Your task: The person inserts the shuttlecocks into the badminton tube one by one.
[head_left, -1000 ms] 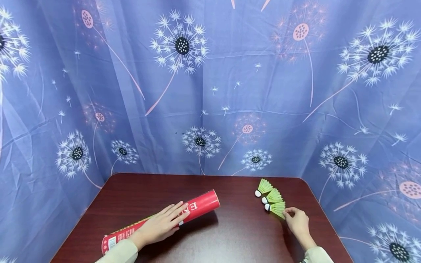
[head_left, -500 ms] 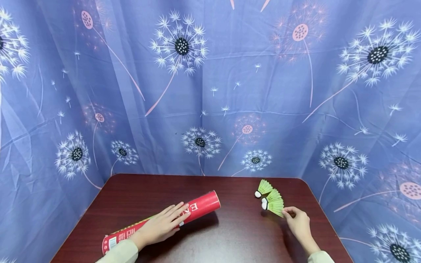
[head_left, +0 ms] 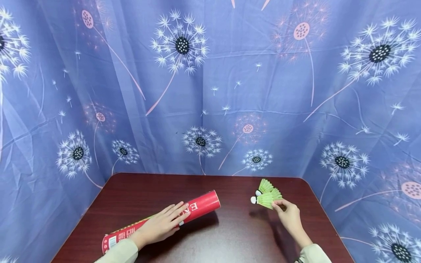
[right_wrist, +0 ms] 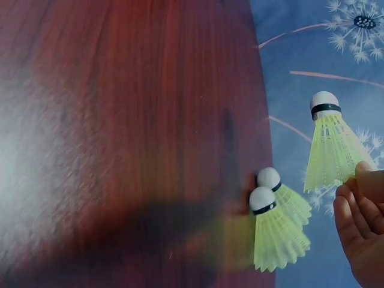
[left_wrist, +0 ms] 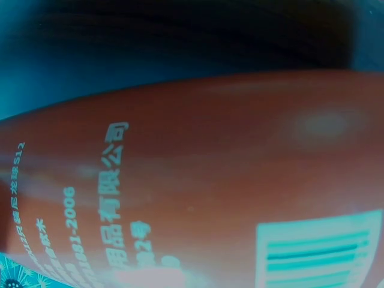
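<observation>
My right hand (head_left: 291, 218) pinches a yellow-green shuttlecock (head_left: 264, 200) by the rim of its skirt, between thumb and fingers. Its white cork points left, and a shadow falls on the table below it. In the right wrist view, that held shuttlecock (right_wrist: 337, 153) is up beside two others: a nearer shuttlecock (right_wrist: 281, 243) and one partly behind it (right_wrist: 295, 205), both lying on the table. On the left, my left hand (head_left: 162, 222) rests on a red shuttlecock tube (head_left: 206, 203), fingers stretched across its top. Printed text and a barcode on the tube (left_wrist: 198, 150) fill the left wrist view.
The dark red-brown wooden table (head_left: 230, 233) has rounded far corners. A blue curtain (head_left: 223, 84) with dandelion prints hangs behind the table and along both sides. The tube lies slanted, its right end toward the back.
My right hand has lifted the nearest shuttlecock from the group and moved it left, so it now overlaps the other two in the head view. The left hand and tube have stayed put.
</observation>
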{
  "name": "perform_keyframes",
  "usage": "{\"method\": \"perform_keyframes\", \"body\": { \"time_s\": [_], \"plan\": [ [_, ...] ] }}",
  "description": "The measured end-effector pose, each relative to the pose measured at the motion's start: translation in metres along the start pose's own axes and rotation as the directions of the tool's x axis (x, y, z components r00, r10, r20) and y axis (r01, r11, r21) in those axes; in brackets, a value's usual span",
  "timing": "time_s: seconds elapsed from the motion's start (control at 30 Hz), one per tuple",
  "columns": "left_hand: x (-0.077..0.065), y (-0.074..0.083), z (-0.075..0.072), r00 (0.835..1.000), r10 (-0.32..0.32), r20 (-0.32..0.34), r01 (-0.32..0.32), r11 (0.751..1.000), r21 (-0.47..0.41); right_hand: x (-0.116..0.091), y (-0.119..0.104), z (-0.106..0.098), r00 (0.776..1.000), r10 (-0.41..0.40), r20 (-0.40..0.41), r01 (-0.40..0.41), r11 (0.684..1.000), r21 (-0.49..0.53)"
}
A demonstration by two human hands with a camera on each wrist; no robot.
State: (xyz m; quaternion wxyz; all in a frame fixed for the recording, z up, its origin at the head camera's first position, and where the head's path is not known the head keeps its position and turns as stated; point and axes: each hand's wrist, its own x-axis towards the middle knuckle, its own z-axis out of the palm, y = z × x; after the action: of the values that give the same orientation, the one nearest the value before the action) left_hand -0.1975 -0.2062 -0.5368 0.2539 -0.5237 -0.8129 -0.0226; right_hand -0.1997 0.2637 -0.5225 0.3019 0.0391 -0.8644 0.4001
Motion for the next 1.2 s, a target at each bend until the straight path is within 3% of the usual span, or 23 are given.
{"method": "perform_keyframes", "body": {
  "time_s": [0.83,1.2],
  "plan": [
    [0.007,0.003,-0.003,1.000,0.012,-0.003,-0.013,0.999,-0.036,0.013,-0.035,0.035,0.997,-0.038,0.065,0.024,0.980,0.197],
    [0.010,0.004,0.002,1.000,0.019,-0.016,-0.018,1.000,0.013,0.011,-0.050,0.049,0.993,-0.058,0.100,0.031,0.965,0.259]
  ]
}}
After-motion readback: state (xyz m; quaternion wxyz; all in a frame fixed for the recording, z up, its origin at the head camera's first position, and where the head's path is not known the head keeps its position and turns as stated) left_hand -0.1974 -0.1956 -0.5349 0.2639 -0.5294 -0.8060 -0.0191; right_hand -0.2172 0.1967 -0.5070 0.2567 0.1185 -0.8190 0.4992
